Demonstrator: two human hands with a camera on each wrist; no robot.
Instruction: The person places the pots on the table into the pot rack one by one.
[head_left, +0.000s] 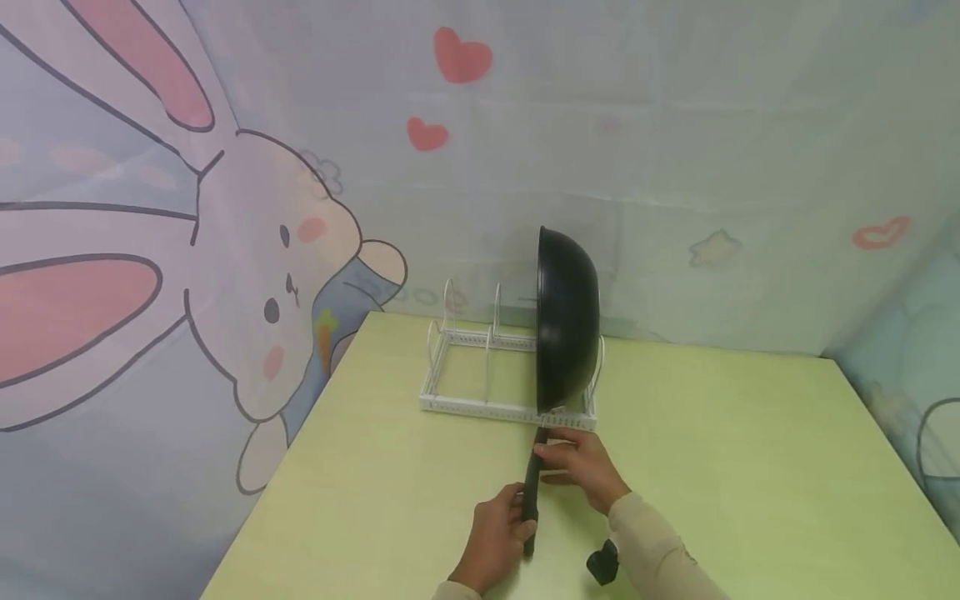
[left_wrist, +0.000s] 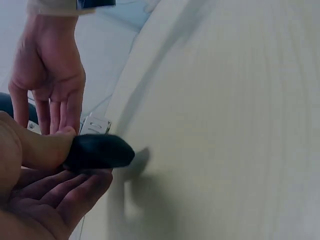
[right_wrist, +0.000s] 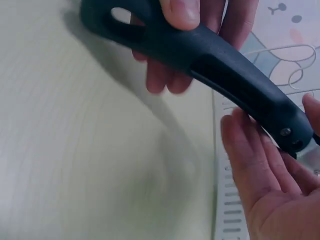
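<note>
A black wok [head_left: 567, 321] stands on its edge in a white wire rack [head_left: 480, 408], its open side turned left and its handle [head_left: 531, 492] reaching toward me. Near the handle's free end, my left hand [head_left: 492, 537] grips it, thumb on one side and fingers on the other, as the right wrist view also shows. My right hand [head_left: 585, 468] holds the handle close to the wok body. In the right wrist view its fingers [right_wrist: 255, 160] lie beneath the handle beside a screw, with the thumb on the opposite side. The wok's inside is hidden.
Several upright wire dividers [head_left: 489, 362] rise from the rack to the left of the wok. A small black object [head_left: 603, 562] shows by my right sleeve. The pale table [head_left: 750, 467] ends at a wall cloth [head_left: 675, 167] printed with a rabbit and hearts.
</note>
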